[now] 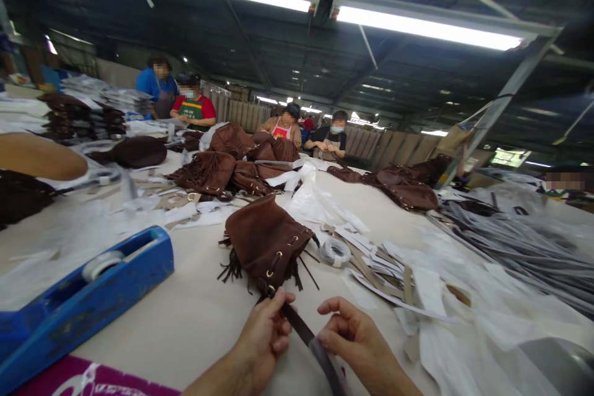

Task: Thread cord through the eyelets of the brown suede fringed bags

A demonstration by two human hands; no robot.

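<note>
A brown suede fringed bag lies on the pale table straight ahead of me. A dark strap runs from the bag's mouth down toward me. My left hand is closed, pinching the strap close to the bag. My right hand is curled on the same strap a little lower, where a pale wrapping covers it. A small roll of clear tape rests just right of the bag.
A blue tape dispenser stands at the near left. More brown bags are piled mid-table, others at the right. Paper strips and plastic sheets litter the right side. Several people work along the far edge.
</note>
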